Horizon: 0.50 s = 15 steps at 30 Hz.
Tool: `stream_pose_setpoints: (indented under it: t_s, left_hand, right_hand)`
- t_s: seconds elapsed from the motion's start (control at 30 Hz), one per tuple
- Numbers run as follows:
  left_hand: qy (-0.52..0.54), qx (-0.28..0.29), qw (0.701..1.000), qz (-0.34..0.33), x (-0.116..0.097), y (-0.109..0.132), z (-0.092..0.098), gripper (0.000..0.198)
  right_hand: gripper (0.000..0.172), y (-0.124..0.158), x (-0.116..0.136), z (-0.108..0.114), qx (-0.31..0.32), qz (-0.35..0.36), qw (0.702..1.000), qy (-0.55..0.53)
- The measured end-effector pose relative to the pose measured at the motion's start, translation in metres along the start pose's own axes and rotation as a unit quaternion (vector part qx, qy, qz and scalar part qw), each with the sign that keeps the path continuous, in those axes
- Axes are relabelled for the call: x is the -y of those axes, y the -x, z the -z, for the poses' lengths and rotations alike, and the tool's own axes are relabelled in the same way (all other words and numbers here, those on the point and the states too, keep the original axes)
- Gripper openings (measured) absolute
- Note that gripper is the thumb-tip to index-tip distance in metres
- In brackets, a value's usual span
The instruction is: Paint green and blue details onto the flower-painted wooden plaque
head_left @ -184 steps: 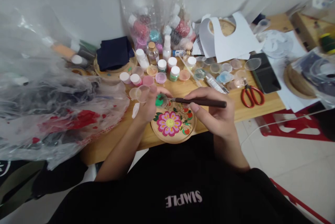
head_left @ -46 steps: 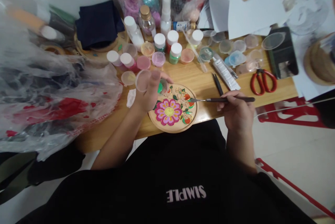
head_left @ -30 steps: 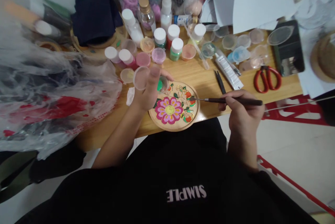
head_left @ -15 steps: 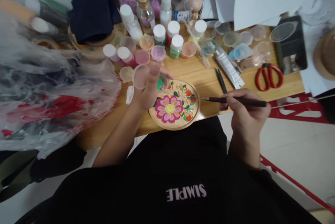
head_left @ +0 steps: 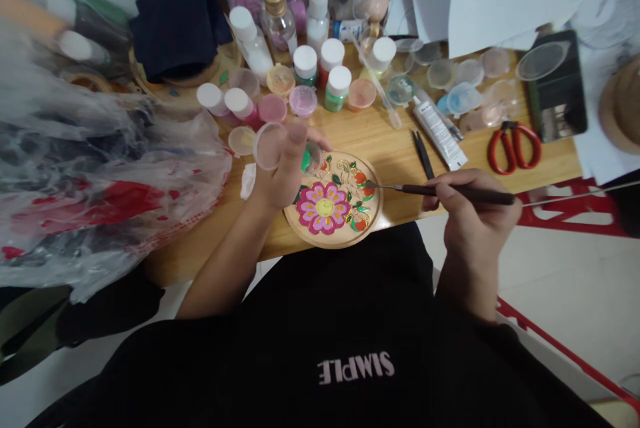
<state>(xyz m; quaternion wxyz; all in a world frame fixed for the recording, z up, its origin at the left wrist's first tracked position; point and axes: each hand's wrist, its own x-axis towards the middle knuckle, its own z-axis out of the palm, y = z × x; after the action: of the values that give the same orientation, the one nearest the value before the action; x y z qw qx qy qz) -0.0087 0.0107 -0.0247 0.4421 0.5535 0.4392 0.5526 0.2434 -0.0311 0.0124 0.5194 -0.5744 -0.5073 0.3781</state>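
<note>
A round wooden plaque (head_left: 334, 241) lies at the table's front edge. It bears a pink flower (head_left: 324, 209) with a yellow centre, orange fruits, green leaves and gold outlines. My left hand (head_left: 286, 175) is closed around a small clear plastic cup (head_left: 313, 159) with green paint inside, its lid (head_left: 271, 146) tipped back to the left. Between the thumb and fingers of my right hand (head_left: 473, 208) is a slim tool (head_left: 457, 192) with a dark handle and a thin metal shaft. Its tip is at the orange and green motif on the plaque's right side; whether it touches is unclear.
White-capped paint jars (head_left: 338, 88) and small paint cups (head_left: 273, 109) line the back. Tweezers (head_left: 423, 153), a glue tube (head_left: 440, 133), red-handled pliers (head_left: 514, 148) and a phone (head_left: 557, 88) lie right. A crumpled plastic bag (head_left: 115, 195) fills the left side.
My right hand and the tool have shifted very slightly to the right. My left hand, the cup and the plaque are practically where they were.
</note>
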Motion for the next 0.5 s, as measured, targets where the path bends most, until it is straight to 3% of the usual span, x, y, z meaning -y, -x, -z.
stream_pose_setpoints:
  t_s: [0.5]
  left_hand:
    - [-0.008,0.001,1.0,-0.009,0.0,0.001,-0.0008,0.074]
  right_hand:
    - [0.01,-0.0019,0.0032,0.0002,0.004,0.012,1.0,0.017]
